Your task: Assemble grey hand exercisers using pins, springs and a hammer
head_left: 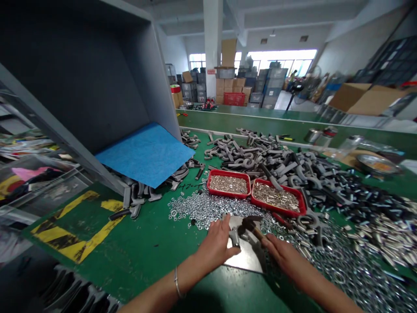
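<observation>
On the steel plate (247,256): flat, dull grey; a small grey metal part (233,237) sits on it.
Left hand (216,245): fingers closed on the part.
Right hand (282,254): wrapped round the hammer (250,226), by its wooden handle.
Around: shiny washers (195,208) strewn, red trays (228,172) of fasteners, hooked grey clamps (257,154) heaped behind.

smooth grey metal plate (246,260), shiny metal washers (195,209); glossy red plastic tray (229,176)

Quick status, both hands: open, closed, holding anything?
Left hand: closed, pinching a small grey part on the metal plate.
Right hand: closed, gripping the hammer by its handle.
</observation>
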`<state>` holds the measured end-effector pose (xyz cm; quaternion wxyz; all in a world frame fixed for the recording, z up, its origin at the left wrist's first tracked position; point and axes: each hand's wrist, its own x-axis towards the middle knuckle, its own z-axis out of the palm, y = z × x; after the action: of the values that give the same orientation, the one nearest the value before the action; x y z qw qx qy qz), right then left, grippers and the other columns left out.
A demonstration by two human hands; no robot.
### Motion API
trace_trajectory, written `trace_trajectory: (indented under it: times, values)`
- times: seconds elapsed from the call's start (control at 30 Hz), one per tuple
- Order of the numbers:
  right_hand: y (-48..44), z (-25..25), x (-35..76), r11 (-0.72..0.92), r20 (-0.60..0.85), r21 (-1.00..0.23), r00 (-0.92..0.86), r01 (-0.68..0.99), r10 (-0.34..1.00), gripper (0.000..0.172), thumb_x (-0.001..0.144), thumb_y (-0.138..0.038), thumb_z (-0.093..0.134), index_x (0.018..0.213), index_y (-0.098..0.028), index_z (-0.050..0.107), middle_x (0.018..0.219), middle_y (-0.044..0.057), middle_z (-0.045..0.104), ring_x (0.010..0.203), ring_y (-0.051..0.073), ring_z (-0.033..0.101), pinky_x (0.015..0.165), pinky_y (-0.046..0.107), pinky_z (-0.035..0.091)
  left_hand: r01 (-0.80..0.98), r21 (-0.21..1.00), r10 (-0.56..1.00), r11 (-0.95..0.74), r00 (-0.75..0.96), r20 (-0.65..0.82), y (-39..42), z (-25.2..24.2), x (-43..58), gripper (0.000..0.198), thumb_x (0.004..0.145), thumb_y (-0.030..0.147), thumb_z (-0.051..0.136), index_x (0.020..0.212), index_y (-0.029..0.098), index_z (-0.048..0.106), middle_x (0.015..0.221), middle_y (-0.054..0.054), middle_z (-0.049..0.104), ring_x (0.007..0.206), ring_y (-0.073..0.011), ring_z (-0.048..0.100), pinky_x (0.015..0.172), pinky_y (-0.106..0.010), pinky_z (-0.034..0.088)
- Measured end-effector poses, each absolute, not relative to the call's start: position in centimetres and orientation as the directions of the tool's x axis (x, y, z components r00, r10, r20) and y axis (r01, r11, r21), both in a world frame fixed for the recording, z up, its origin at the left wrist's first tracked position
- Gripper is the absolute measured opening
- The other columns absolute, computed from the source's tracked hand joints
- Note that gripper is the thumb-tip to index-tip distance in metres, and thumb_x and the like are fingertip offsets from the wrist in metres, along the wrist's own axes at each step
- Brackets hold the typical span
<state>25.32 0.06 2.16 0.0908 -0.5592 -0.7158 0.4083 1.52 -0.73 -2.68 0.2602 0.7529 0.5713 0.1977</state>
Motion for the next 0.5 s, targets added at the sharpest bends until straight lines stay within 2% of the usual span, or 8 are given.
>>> trace_trajectory:
  times: [0.07,0.17,0.27,0.4,0.43,0.5]
  values:
    - [-0.1,2.1,25.7,0.027,-0.270,-0.720,-0.314,0.694,0.910,0.043,0.098,-0.053,0.030,0.098,-0.022,0.060,0.099,0.010,0.072,0.090,0.025,0.066,0.080,0.034,0.049,0.751,0.628,0.963,-0.205,0.268,-0.006,-0.6,-2.5,1.5,0.095,0.074,0.031,0.073,0.150,0.015,0.018,0.131,-0.018,0.054,0.127,-0.0386,0.044,0.106,-0.054,0.033]
    - [-1.0,2.3,25.1,0.078,-0.182,-0.704,-0.285,0.706,0.941,0.040,0.099,-0.051,0.030,0.101,-0.024,0.059,0.089,0.007,0.071,0.079,0.023,0.066,0.074,0.033,0.048,0.731,0.656,0.961,-0.188,0.276,-0.032,-0.4,-2.4,1.6,0.096,0.074,0.033,0.073,0.151,0.014,0.017,0.131,-0.020,0.054,0.127,-0.0391,0.043,0.106,-0.055,0.033]
    - [-1.2,1.6,24.5,0.115,-0.215,-0.670,-0.339,0.733,0.916,0.037,0.098,-0.050,0.034,0.102,-0.024,0.060,0.085,0.006,0.073,0.075,0.024,0.068,0.071,0.033,0.048,0.719,0.672,0.963,-0.178,0.269,-0.034,-0.7,-2.5,1.7,0.098,0.074,0.033,0.074,0.151,0.014,0.018,0.131,-0.020,0.054,0.128,-0.0389,0.042,0.107,-0.056,0.031]
    - [0.1,0.0,26.2,0.060,-0.245,-0.711,-0.327,0.701,0.913,0.047,0.099,-0.051,0.029,0.095,-0.022,0.065,0.086,0.006,0.074,0.079,0.024,0.070,0.070,0.032,0.053,0.719,0.680,0.963,-0.140,0.258,-0.074,-0.8,-2.1,1.1,0.103,0.070,0.036,0.078,0.152,0.014,0.019,0.128,-0.019,0.056,0.123,-0.0389,0.047,0.105,-0.056,0.034]
    - [0.4,-0.3,26.8,0.079,-0.202,-0.688,-0.294,0.722,0.934,0.046,0.099,-0.051,0.030,0.098,-0.022,0.066,0.089,0.007,0.075,0.081,0.025,0.071,0.072,0.033,0.054,0.700,0.700,0.957,-0.143,0.278,-0.083,-0.5,-1.7,0.7,0.106,0.069,0.039,0.079,0.152,0.014,0.020,0.126,-0.019,0.057,0.120,-0.0382,0.049,0.103,-0.055,0.036]
    - [0.7,-1.0,27.7,0.200,-0.008,-0.576,-0.250,0.793,0.968,0.039,0.097,-0.048,0.040,0.108,-0.021,0.066,0.102,0.010,0.073,0.093,0.028,0.069,0.083,0.039,0.054,0.655,0.732,0.948,-0.189,0.316,-0.038,1.3,-0.6,-0.1,0.102,0.070,0.048,0.078,0.151,0.016,0.025,0.127,-0.018,0.058,0.119,-0.0357,0.051,0.103,-0.052,0.039]
